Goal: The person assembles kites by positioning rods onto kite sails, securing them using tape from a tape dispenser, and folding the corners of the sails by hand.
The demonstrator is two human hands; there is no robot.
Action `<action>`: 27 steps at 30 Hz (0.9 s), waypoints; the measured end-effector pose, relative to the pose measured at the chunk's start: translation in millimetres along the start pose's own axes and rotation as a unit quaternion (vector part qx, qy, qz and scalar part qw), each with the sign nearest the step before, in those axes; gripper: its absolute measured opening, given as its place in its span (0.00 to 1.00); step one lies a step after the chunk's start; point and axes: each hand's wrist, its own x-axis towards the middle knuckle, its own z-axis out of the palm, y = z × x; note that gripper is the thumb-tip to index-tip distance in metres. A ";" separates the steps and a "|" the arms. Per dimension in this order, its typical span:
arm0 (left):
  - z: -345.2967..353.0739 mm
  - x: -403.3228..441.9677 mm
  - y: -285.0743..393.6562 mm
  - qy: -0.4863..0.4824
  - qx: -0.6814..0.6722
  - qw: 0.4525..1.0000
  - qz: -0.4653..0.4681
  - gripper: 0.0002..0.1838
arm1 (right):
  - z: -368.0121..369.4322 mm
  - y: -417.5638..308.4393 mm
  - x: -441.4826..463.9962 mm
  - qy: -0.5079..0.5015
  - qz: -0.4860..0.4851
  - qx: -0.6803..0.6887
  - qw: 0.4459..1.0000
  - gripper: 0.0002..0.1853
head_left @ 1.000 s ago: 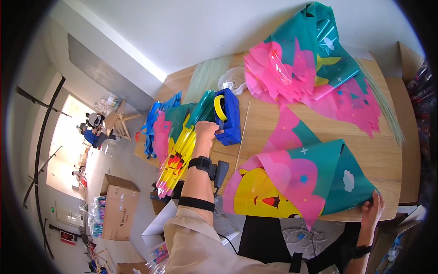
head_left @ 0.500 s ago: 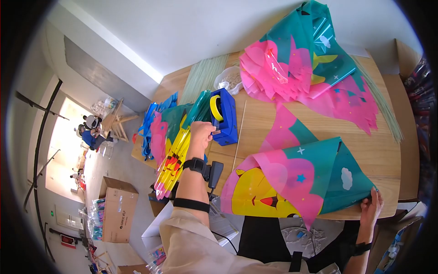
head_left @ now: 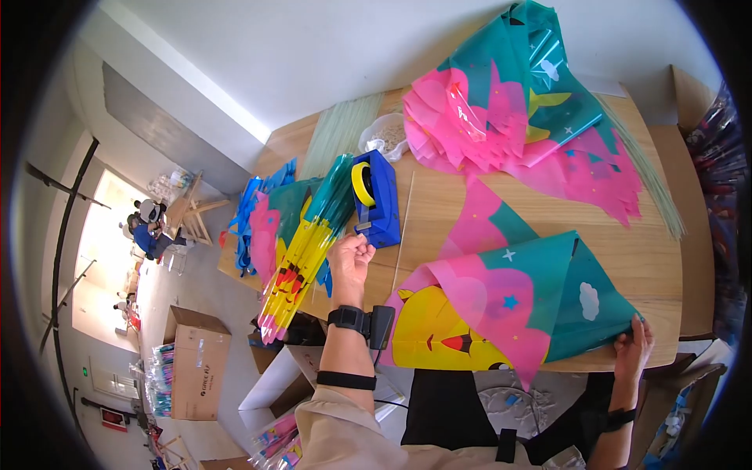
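Observation:
My left hand [head_left: 350,260] is closed in a pinch just below the cutting end of a blue tape dispenser [head_left: 382,200]. Whatever lies between its fingertips is too small to make out. A roll of yellow tape [head_left: 362,186] sits in the dispenser. My right hand [head_left: 633,348] grips the right corner of a folded kite sheet [head_left: 509,270] at the table's near edge. The sheet is thin plastic in teal, pink and yellow, printed with a cartoon face, a star and a cloud. To the left of my left hand lies a bundle of rolled printed sheets [head_left: 309,243].
A pile of similar sheets [head_left: 501,102] lies at the back of the wooden table [head_left: 439,207]. Thin sticks [head_left: 342,129] and a plastic bowl [head_left: 384,137] are beside it. Cardboard boxes [head_left: 200,364] stand on the floor; people [head_left: 147,231] sit far left.
My left hand has drawn back from the dispenser's front towards me, its fingers still pinched. My right hand stays on the kite sheet's corner. The view has shifted slightly.

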 end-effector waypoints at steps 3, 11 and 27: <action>2.7 0.8 -3.4 0.011 -0.035 0.999 -0.026 0.09 | 0.0 -1.6 -0.7 -0.002 0.003 0.002 1.000 0.06; -19.7 -22.3 -31.0 -0.036 0.138 0.990 -0.018 0.09 | -7.0 -12.8 0.6 -0.042 0.012 -0.013 0.999 0.04; 289.5 -236.4 -118.7 -0.542 0.297 0.780 -0.097 0.13 | -20.9 -19.9 -4.2 -0.104 0.042 0.072 0.991 0.05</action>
